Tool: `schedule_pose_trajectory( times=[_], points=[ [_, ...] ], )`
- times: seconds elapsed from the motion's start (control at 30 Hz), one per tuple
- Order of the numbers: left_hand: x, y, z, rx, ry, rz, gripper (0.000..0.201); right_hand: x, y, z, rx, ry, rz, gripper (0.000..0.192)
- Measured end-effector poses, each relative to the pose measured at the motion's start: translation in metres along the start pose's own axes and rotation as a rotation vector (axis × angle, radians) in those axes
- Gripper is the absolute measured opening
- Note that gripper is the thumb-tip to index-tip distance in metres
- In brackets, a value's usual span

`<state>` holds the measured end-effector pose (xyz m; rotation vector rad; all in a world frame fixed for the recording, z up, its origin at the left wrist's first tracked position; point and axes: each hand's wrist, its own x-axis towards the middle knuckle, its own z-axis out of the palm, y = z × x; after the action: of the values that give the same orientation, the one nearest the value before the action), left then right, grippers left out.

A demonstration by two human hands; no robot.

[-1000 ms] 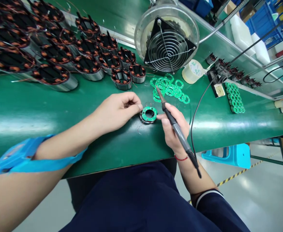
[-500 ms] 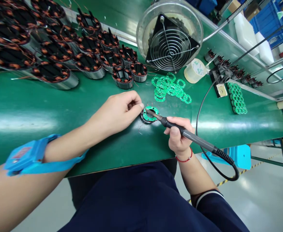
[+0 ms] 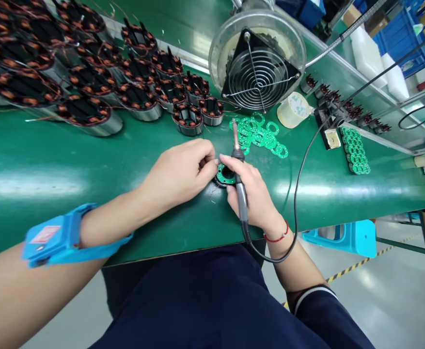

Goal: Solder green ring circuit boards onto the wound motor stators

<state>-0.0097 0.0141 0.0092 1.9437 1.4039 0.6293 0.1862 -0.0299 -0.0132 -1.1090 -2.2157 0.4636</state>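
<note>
- Both hands meet over one small stator at the near edge of the green desk (image 3: pixel 34 169): the left hand (image 3: pixel 178 174) has its fingers pinched together at the left rim of the round green ring-shaped circuit board (image 3: pixel 226 175), which sits on a small copper-wound motor stator between the two hands.
- The right hand (image 3: pixel 250 194) is closed around the slim black-handled soldering iron (image 3: pixel 238 179), held like a pen, its metal tip pointing up and away from the board toward the loose heap of green ring boards (image 3: pixel 261 135) just beyond the fingers.
- Whether the left fingers grip a fine wire cannot be told.
- To do this step well, a judgement: keep the hot tip raised clear of both hands while the fingers set the lead, steady the stator against the desk, and bring the tip down only when the lead sits on its pad.
- Half a second ago the iron lay low, its tip touching the board from the right; now it is swung upright and the right hand has closed in against the stator.
- The left hand has barely moved.
- Rows of larger copper-wound stators (image 3: pixel 88 109) stand well beyond the left hand; a round wire-guarded fan (image 3: pixel 258 72) stands beyond the right.
</note>
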Motion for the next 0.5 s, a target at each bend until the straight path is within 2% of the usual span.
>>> schedule_pose_trajectory(
  times=[0.1, 0.17, 0.27, 0.33, 0.4, 0.5],
  points=[
    [0.001, -0.005, -0.002, -0.088, -0.080, -0.056, 0.022, -0.002, 0.005, 0.002, -0.029, 0.029, 0.022, 0.058],
    [0.000, -0.010, -0.003, -0.122, -0.187, -0.066, 0.032, -0.004, 0.007, 0.000, -0.072, 0.079, 0.052, 0.058],
    [-0.001, -0.015, -0.005, -0.023, -0.289, 0.058, 0.032, -0.006, 0.009, -0.004, -0.111, 0.134, 0.068, 0.063],
    [0.000, -0.017, -0.006, 0.036, -0.238, 0.162, 0.028, -0.008, 0.008, -0.006, -0.126, 0.147, 0.048, 0.061],
    [0.001, -0.018, -0.005, 0.006, -0.156, 0.208, 0.029, -0.009, 0.008, -0.006, -0.143, 0.148, 0.030, 0.059],
    [0.004, -0.016, -0.003, -0.191, -0.113, 0.147, 0.023, -0.010, 0.007, -0.004, -0.177, 0.137, 0.022, 0.060]
  ],
)
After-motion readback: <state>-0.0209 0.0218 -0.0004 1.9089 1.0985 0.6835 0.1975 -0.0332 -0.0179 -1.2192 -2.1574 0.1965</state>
